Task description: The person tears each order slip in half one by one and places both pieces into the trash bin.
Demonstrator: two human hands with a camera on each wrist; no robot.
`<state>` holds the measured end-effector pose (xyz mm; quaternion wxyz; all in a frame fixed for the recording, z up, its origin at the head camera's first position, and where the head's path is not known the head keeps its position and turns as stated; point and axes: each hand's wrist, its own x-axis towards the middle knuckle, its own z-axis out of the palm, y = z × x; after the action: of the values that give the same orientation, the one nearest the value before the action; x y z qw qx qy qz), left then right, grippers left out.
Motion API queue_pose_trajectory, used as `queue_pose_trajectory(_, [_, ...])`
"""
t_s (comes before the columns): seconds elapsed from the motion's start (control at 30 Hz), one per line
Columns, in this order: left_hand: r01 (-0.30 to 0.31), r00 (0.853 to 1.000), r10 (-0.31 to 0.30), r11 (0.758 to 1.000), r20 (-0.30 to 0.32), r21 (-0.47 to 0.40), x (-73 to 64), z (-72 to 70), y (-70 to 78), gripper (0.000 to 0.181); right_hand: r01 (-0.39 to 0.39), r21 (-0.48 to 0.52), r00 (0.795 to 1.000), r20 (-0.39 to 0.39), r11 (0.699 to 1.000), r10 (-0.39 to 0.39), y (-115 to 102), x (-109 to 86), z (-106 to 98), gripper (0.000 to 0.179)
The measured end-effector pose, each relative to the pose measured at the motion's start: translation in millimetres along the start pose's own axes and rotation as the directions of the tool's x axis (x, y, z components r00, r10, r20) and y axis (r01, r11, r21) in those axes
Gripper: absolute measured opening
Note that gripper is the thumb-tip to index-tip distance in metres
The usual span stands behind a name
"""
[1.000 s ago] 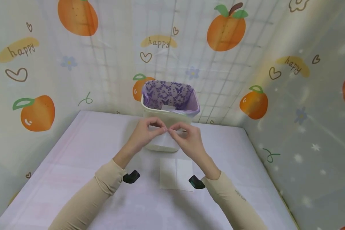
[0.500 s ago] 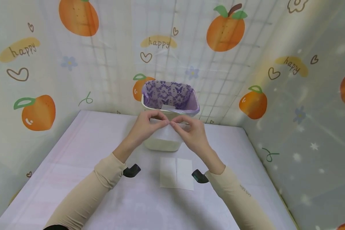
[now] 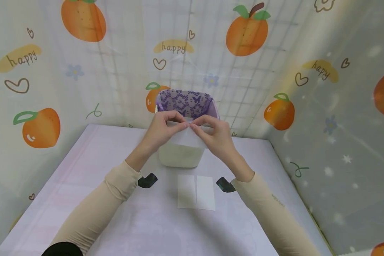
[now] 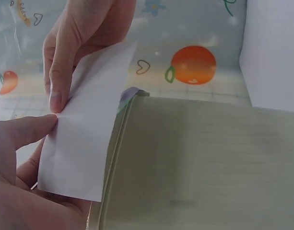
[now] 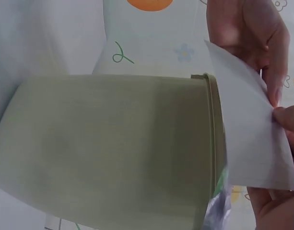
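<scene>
Both hands pinch one piece of white paper (image 3: 187, 137) near the middle of its upper edge, thumbs and fingertips almost meeting. My left hand (image 3: 165, 128) grips it from the left and my right hand (image 3: 217, 137) from the right. In the left wrist view the paper (image 4: 89, 134) is whole, with a slight bend at the pinch. It hangs close to the rim of a pale bin (image 3: 180, 156), which is lined with a purple butterfly-print bag (image 3: 185, 101). From the right wrist, the paper (image 5: 250, 129) lies beside the bin's rim (image 5: 214, 129).
Two white paper strips (image 3: 206, 193) lie side by side on the white table (image 3: 140, 220), in front of the bin. Printed curtains with oranges (image 3: 247, 33) hang behind and at both sides. A dark wrist-camera mount (image 3: 148, 180) sticks out from each cuff.
Both hands have risen and moved away from me with the paper, from the bin's front up to its rim. The strips on the table have stayed put.
</scene>
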<state>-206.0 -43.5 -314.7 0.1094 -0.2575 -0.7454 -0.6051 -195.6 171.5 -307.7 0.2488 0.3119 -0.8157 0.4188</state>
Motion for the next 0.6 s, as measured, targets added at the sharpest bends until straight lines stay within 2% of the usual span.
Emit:
queue_pose_trajectory(0.27, [0.021, 1.000, -0.022, 1.000, -0.022, -0.022, 13.4, -2.4, 5.1, 0.007, -0.056, -0.003, 0.998, -0.012, 0.998, 0.056, 3.8, 17.0, -5.7, 0.011])
queue_pose_trajectory(0.43, [0.017, 0.999, -0.018, 1.000, -0.034, -0.010, 26.2, -5.8, 8.0, 0.008, -0.049, -0.023, 0.998, -0.030, 0.999, 0.049, 4.9, 30.5, -9.5, 0.012])
queue_pose_trajectory(0.6, [0.049, 0.996, -0.049, 0.999, -0.069, -0.003, 40.9, -8.5, 3.1, 0.009, -0.063, -0.048, 0.998, -0.028, 0.997, 0.061, 14.3, 45.6, -8.0, 0.012])
